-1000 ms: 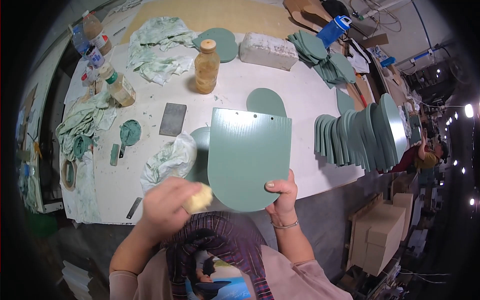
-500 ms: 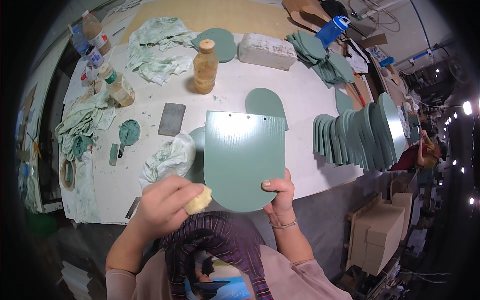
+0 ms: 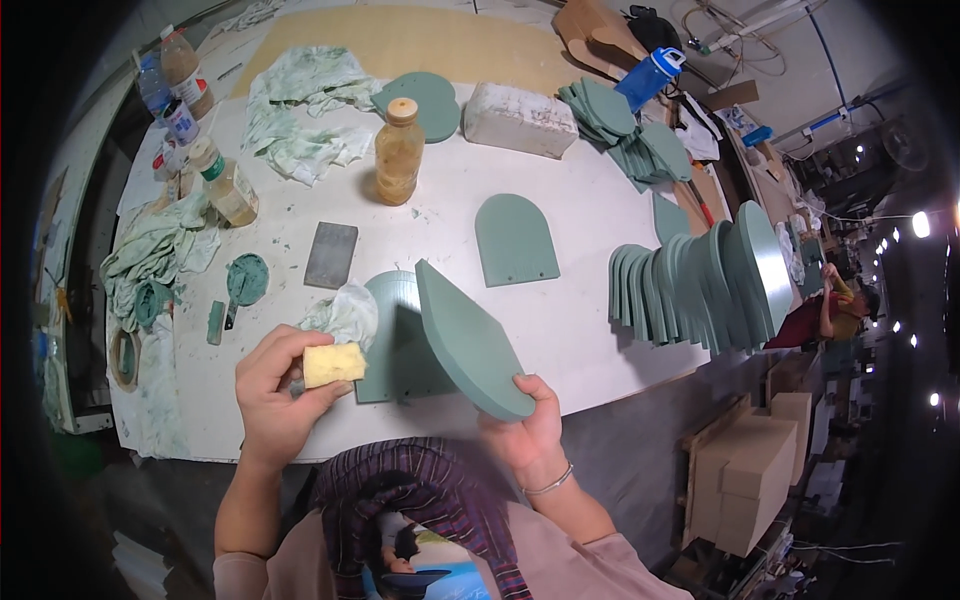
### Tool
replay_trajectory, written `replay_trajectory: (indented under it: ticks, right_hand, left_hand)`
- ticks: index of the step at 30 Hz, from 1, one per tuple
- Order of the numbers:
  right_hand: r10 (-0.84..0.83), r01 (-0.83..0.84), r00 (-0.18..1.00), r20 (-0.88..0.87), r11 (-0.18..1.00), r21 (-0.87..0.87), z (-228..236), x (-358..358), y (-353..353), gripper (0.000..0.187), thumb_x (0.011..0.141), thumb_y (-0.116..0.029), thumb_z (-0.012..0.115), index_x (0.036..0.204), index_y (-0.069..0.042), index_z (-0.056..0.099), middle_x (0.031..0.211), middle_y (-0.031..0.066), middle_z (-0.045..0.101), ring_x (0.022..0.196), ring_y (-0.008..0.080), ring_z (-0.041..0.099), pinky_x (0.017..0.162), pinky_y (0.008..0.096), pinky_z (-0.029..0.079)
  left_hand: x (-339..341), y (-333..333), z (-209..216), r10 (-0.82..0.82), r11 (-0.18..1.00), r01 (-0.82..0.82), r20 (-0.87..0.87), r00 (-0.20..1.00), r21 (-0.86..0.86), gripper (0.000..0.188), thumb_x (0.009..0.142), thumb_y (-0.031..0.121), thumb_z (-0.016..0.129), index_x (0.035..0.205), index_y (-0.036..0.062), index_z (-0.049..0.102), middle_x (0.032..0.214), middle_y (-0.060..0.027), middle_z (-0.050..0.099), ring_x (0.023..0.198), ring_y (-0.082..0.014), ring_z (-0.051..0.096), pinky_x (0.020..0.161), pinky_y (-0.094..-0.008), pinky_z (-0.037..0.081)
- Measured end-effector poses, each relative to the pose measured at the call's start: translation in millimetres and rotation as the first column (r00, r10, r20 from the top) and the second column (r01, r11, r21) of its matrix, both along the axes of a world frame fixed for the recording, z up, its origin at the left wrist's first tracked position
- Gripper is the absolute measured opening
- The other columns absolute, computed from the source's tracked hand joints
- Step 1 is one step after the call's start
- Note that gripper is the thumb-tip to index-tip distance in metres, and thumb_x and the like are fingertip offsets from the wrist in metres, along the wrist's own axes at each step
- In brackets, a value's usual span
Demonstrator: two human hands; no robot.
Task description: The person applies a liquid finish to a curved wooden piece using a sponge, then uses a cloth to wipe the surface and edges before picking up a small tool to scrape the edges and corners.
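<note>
Panel in hand (image 3: 475, 345): green board with rounded outline, tilted steeply over the near side of the worktable (image 3: 590, 375), its lower end in the right hand (image 3: 525, 430)

Right hand: thumb and fingers closed around the panel's lower end, thumb on the upper face; bracelet (image 3: 548, 482) at the wrist

Left hand (image 3: 275, 390): thumb and fingers pinching a yellow sponge (image 3: 333, 366), apart from the panel in hand, to its left

Flat panel (image 3: 390, 350): green, lying on the worktable between both hands, partly hidden by the panel in hand; contact between these 2 cannot be told

Arched panel (image 3: 514, 240): green, lying flat farther back, small holes near its straight edge

Panel row (image 3: 700, 275): many green boards standing close together at the table's right side

Crumpled rag (image 3: 348, 312): white with green stains, just beyond the sponge

Grey block (image 3: 331, 255): rectangular, flat, behind the crumpled rag

Scoop (image 3: 247, 280): round, green paste within, handle toward the wearer

Amber bottle (image 3: 399, 155): upright, orange cap, near the table's middle

White block (image 3: 520, 120): long, scuffed, right of the amber bottle

Cardboard boxes (image 3: 765, 470): stacked beyond the table, lower right
</note>
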State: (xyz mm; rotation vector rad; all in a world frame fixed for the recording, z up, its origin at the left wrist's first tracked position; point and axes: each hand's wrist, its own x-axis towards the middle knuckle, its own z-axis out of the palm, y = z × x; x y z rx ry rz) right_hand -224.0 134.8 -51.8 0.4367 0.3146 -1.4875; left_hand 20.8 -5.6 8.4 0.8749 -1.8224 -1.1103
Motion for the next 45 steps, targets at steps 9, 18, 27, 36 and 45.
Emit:
replay_trajectory:
  ticks: [9,18,27,36,45]
  right_hand:
    - [-0.018,0.026,0.999,-0.043,0.982,0.188,7.0,13.4,-1.5,0.015,0.083,-0.015,0.054,0.096,-0.007,0.055,0.082,0.0053,0.059,0.056,0.0158,0.046,0.046,0.0257,0.035]
    - [0.017,0.114,0.928,-0.372,0.938,0.326,31.6,30.6,-23.5,0.028,0.085,-0.013,0.051,0.111,-0.003,0.054,0.094,0.0096,0.065,0.067,0.0198,0.06,0.05,0.029,0.042]
    - [0.005,0.171,0.854,-0.52,0.941,0.291,32.6,32.8,-24.7,0.026,0.084,-0.011,0.052,0.106,0.002,0.057,0.089,0.0114,0.066,0.067,0.0204,0.064,0.047,0.0295,0.045]
    - [0.024,0.14,0.817,-0.576,0.961,0.239,25.7,37.3,-27.9,0.027,0.082,-0.01,0.053,0.105,0.004,0.058,0.087,0.0128,0.067,0.063,0.0215,0.065,0.042,0.0299,0.045]
    - [-0.031,0.144,0.894,-0.446,0.964,0.222,28.2,17.1,-16.1,0.04,0.08,-0.008,0.053,0.118,0.003,0.054,0.105,0.0146,0.065,0.084,0.0265,0.067,0.066,0.0343,0.056]
  left_hand:
    - [-0.7,0.5,-1.4,-0.028,0.998,0.029,-0.02,0.999,0.058,0.04,0.063,-0.01,0.077,0.1,-0.0044,0.065,0.089,-0.0084,0.061,0.078,-0.0133,0.061,0.066,-0.0242,0.049]
    - [-32.4,16.2,25.2,-0.172,0.905,0.206,0.121,0.978,-0.372,0.041,0.061,-0.004,0.075,0.101,0.0019,0.066,0.087,-0.012,0.061,0.075,-0.0268,0.064,0.062,-0.0332,0.052]
    - [-31.1,1.0,28.9,-0.151,0.931,0.228,0.268,0.952,-0.284,0.031,0.066,-0.002,0.065,0.097,0.0,0.065,0.084,-0.0118,0.058,0.068,-0.0276,0.062,0.059,-0.0353,0.051]
    - [-28.1,2.2,31.1,-0.222,0.951,0.262,0.23,0.948,-0.163,0.031,0.066,-0.004,0.071,0.096,0.001,0.067,0.083,-0.0102,0.059,0.066,-0.0243,0.061,0.057,-0.0328,0.05]
    - [49.7,-70.9,-58.5,0.373,0.926,-0.329,0.309,0.875,-0.185,0.03,0.071,-0.005,0.071,0.1,0.0008,0.066,0.085,-0.0087,0.054,0.068,-0.0189,0.052,0.062,-0.0283,0.044]
